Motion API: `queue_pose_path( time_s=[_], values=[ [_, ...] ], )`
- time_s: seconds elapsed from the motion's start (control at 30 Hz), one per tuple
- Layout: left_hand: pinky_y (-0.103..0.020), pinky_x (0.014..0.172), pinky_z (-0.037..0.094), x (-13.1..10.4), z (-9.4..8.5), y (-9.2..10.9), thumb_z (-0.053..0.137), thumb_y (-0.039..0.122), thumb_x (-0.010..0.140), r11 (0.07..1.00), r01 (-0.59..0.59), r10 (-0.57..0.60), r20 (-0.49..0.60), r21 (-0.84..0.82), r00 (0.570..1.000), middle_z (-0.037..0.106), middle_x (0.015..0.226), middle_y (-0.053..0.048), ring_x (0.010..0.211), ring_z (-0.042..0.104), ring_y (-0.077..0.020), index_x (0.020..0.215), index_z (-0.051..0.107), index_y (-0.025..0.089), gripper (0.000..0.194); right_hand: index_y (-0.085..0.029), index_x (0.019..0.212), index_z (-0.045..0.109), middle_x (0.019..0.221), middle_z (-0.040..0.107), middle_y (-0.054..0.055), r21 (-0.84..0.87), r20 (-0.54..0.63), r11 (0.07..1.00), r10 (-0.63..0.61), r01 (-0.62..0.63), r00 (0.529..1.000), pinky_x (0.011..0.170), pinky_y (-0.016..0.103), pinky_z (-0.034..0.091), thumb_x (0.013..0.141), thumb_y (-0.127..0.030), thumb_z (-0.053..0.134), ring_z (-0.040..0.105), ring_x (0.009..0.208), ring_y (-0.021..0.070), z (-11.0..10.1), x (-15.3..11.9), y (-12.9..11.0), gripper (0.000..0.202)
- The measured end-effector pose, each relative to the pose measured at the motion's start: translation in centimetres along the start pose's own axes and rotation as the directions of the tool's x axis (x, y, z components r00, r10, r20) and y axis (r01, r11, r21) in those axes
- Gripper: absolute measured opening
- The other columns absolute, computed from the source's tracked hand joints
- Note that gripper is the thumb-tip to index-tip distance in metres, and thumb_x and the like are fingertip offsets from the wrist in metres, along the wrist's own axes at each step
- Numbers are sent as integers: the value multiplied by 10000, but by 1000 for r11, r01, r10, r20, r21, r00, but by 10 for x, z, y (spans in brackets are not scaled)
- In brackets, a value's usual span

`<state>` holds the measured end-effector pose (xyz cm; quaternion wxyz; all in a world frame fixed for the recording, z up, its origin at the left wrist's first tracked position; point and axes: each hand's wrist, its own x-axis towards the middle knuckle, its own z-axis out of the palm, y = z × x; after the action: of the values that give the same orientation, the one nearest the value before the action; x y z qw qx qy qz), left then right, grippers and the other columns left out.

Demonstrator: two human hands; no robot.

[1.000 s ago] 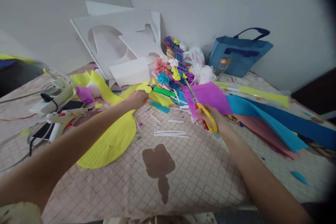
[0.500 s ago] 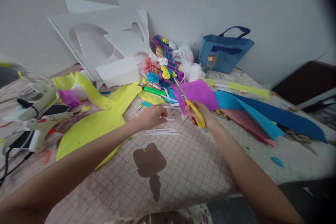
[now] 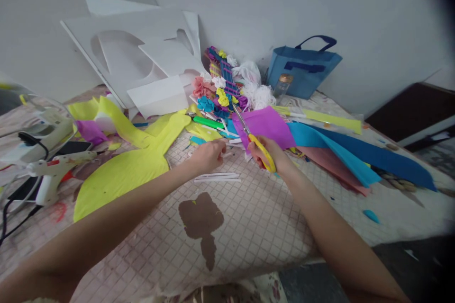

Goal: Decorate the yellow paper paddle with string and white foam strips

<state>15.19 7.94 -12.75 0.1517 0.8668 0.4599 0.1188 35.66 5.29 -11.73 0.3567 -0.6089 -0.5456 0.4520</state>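
Observation:
Yellow-handled scissors [image 3: 265,154] are gripped in my right hand [image 3: 272,154], their blades pointing up and away over a purple sheet [image 3: 272,125]. My left hand [image 3: 209,155] is closed, with its fingertips pressed together near small white strips; what it pinches, if anything, is too small to make out. Just below that hand, several thin white strips [image 3: 217,177] lie side by side on the checked tablecloth [image 3: 263,227]. A green-handled tool [image 3: 208,122] rests behind my left hand.
Yellow guitar-shaped material [image 3: 122,177] and a white glue gun [image 3: 53,170] lie left. White cut boards [image 3: 124,57] lean on the wall. Paper flowers [image 3: 213,94], a jar [image 3: 283,86] and a blue bag [image 3: 302,68] stand behind. Blue sheets [image 3: 377,151] lie right.
The view has shifted slightly. My left hand's fingers have drawn closer together, and the white strip seen beneath them before is now less visible. The scissors remain in my right hand.

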Motion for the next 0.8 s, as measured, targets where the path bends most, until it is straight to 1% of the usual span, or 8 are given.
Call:
queue_pose_path(
  time_s=[0.13,0.27,0.33,0.4,0.5,0.6,0.7,0.8],
  values=[
    [-257,614,440,1,-10,-13,542,161,788,1000,8,-8,-18,-11,1000,655,757,-41,686,623,-179,960,614,163,186,-235,754,356,396,331,-129,-20,-38,999,26,-27,999,264,164,236,724,-623,622,309,257,48,1,-3,-9,471],
    [-278,729,460,-1,-14,-23,477,48,783,995,-101,101,-6,-1,995,638,1015,-83,837,628,-178,995,636,177,294,-234,753,354,398,337,-125,-26,-36,999,44,-45,998,259,167,234,734,-612,629,312,253,51,1,-4,-12,467],
    [-278,781,465,-1,-12,-26,488,20,770,961,-277,276,46,10,960,583,1165,-87,936,619,-180,1008,646,201,338,-235,754,350,403,351,-118,-22,-30,999,35,-35,999,258,168,231,727,-634,623,323,256,56,0,-4,-11,485],
    [-285,816,466,2,-8,-28,489,18,788,891,-453,448,86,47,890,549,1224,-94,1012,599,-191,968,655,201,305,-234,752,349,414,362,-113,-2,-22,1000,16,-16,1000,258,165,235,711,-654,626,326,263,53,-2,-3,-8,506],
    [-308,853,461,7,-7,-29,506,85,848,822,-554,546,93,132,833,575,1197,-106,1038,585,-206,873,648,179,173,-228,764,375,419,369,-109,14,-27,1000,7,-6,1000,258,157,234,722,-638,625,332,269,51,-4,-1,-5,483],
    [-303,814,461,11,-11,-26,510,151,877,844,-508,504,69,172,861,643,1025,-99,931,610,-198,886,638,165,129,-223,784,411,402,360,-112,25,-37,999,22,-21,999,254,157,236,752,-604,614,343,262,59,-7,2,-2,433],
    [-284,726,453,16,-14,-19,519,172,854,944,-318,320,-13,90,947,668,889,-73,817,618,-188,929,642,164,144,-217,792,430,414,384,-106,67,-25,998,-2,3,1000,262,159,264,751,-601,620,366,271,58,-11,3,-1,430],
    [-264,650,448,23,-14,-16,556,194,812,988,-148,144,-93,-34,985,682,831,-60,731,622,-174,931,646,158,153,-215,783,429,418,396,-103,83,-40,996,-27,30,999,263,166,272,717,-645,629,374,271,59,-14,3,-1,479]
  ],
)
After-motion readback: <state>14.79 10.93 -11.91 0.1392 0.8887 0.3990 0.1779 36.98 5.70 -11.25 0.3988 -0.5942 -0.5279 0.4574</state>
